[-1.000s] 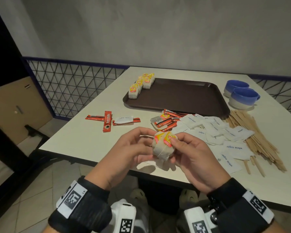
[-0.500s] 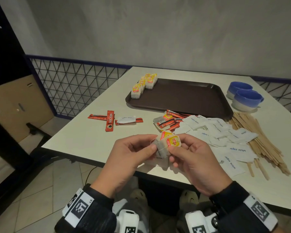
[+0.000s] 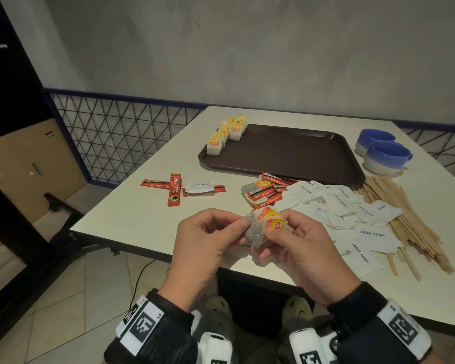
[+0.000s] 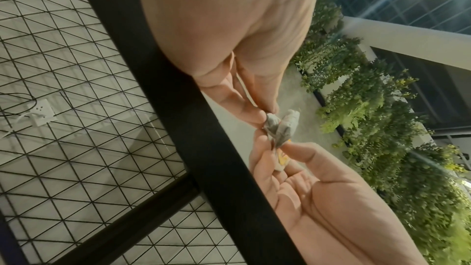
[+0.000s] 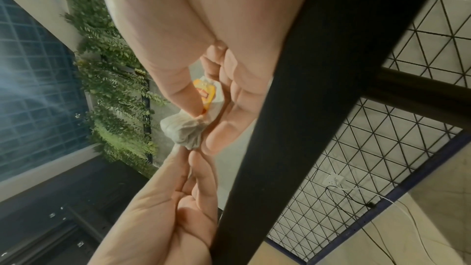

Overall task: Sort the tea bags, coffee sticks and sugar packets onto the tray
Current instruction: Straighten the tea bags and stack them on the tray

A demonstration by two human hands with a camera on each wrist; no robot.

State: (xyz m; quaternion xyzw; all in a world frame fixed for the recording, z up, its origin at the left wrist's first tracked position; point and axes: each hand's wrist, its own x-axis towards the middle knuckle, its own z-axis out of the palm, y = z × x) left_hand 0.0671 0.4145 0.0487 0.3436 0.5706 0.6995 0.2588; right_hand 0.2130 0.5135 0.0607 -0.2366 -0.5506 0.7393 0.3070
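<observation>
Since a second ago I see the yellow tags fanned rightward; my left hand (image 3: 208, 240) and right hand (image 3: 297, 248) both pinch the tea bags (image 3: 258, 229), long axis upright.

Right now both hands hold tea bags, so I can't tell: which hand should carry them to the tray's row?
Probably the left hand: the tea-bag row sits at the tray's left end.

Between the two hands, the tea bags (image 3: 258, 232) are grey-white with yellow and red tags. Beyond the hands, the tray (image 3: 286, 156) is dark brown, and the tea bags on its left edge (image 3: 225, 135) carry yellow tags. Left of the hands lie red coffee sticks (image 3: 174, 189); to the right, white sugar packets (image 3: 363, 233) with blue lettering, pale wooden stirrers (image 3: 410, 222) and blue-and-white cups (image 3: 386, 156).
</observation>
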